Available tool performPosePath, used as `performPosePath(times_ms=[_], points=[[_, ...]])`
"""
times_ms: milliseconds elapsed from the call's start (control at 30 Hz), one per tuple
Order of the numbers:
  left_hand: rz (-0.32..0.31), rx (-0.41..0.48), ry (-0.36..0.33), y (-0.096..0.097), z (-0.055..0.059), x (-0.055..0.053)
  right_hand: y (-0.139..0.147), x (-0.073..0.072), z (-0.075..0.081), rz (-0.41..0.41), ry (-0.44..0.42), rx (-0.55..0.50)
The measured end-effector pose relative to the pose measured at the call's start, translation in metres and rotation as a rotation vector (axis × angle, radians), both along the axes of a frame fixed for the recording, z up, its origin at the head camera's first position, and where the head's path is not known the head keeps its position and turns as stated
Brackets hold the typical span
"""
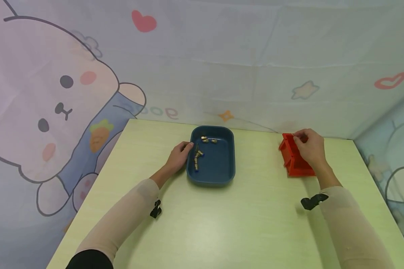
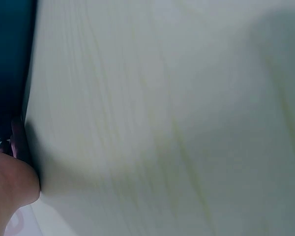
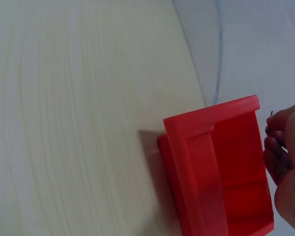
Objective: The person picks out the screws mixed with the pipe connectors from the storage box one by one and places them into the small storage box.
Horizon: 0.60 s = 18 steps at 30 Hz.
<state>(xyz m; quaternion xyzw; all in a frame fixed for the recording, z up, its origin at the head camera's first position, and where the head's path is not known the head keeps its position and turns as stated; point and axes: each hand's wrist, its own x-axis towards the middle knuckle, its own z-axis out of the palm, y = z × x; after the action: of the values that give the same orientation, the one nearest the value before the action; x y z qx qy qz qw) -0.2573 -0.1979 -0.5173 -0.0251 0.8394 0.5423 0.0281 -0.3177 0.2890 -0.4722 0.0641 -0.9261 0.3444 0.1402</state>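
Blue tray (image 1: 220, 164) at twelve o'clock and red bin (image 1: 291, 160) at two: so they stand on the table, seen from the person's side. Behind, a printed cloth (image 1: 215, 67) fills the far end, its cartoon bear cut off at ten o'clock. Pale and wood-grained, the table (image 1: 256, 224) runs out of sight at six. Two light sleeves (image 1: 353, 228) reach in from five and seven, their upper ends cropped.

On the tray's nine o'clock side, the left hand (image 1: 178, 157) grasps the rim, thumb on top; its other fingers are mostly hidden against the outer wall, and the left wrist view catches only a dark corner of that meeting. Over the bin's one o'clock edge, the right hand (image 1: 311, 147) hangs with thumb and fingertips pinched together, blocking part of the opening from the head view.

Brass fittings (image 1: 198, 154) lie in the tray, a few near twelve, others bunched from eight to ten; they overlap too much for me to count. Smallest, a metal sliver (image 3: 272, 113) peeps from the right fingertips; its shape I cannot make out.
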Motion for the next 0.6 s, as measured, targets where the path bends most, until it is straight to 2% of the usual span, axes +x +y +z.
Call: performPosePath(times_ms=[600], points=[[-0.023,-0.007,-0.002,-0.0006,-0.0008,0.0005,0.0026,0.0006,-0.0087,0.023,-0.064,0.033]])
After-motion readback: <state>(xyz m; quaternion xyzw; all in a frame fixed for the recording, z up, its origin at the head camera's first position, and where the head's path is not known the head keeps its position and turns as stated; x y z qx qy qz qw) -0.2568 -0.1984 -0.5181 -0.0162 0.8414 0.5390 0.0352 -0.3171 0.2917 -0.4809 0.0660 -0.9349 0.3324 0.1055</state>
